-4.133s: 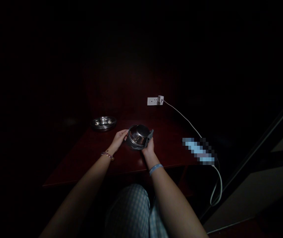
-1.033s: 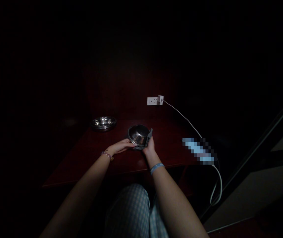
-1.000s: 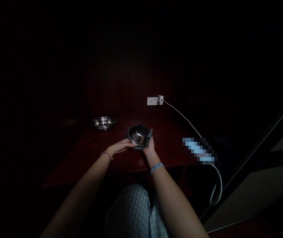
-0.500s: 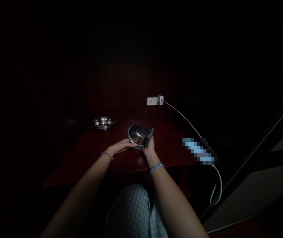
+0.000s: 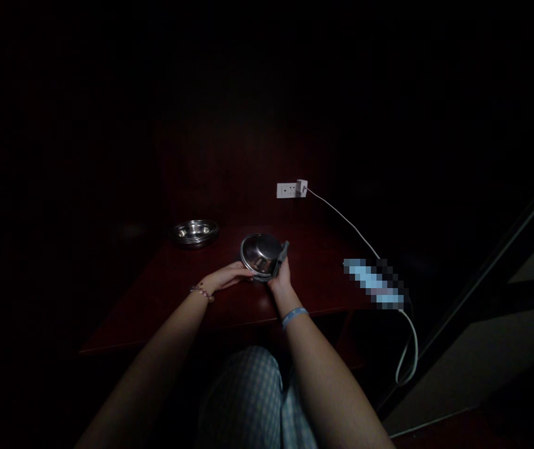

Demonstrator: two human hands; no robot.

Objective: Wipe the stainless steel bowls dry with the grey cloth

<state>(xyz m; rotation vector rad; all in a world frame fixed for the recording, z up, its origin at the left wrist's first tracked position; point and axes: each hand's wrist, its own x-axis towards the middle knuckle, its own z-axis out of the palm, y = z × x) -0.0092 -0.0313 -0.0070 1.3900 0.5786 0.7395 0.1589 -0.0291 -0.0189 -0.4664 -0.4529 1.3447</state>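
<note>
A small steel bowl [image 5: 260,252] is tilted towards me above the dark red table [image 5: 164,293]. My left hand [image 5: 229,275] lies under its near left side, fingers stretched along the bowl's base. My right hand [image 5: 280,278] is closed on a grey cloth [image 5: 281,257] pressed against the bowl's right rim. Part of the cloth hangs below the bowl. Dim light hides the fingertips.
A stack of steel plates [image 5: 194,231] sits at the table's back left. A white wall socket [image 5: 288,189] holds a charger [image 5: 302,186] whose cable [image 5: 341,218] runs to a blurred-out device [image 5: 375,284] at the table's right edge. My checked trousers [image 5: 248,393] show below.
Four seconds ago my left hand held the bowl's left rim; it has since slid under the bowl. Over the last second almost nothing has moved.
</note>
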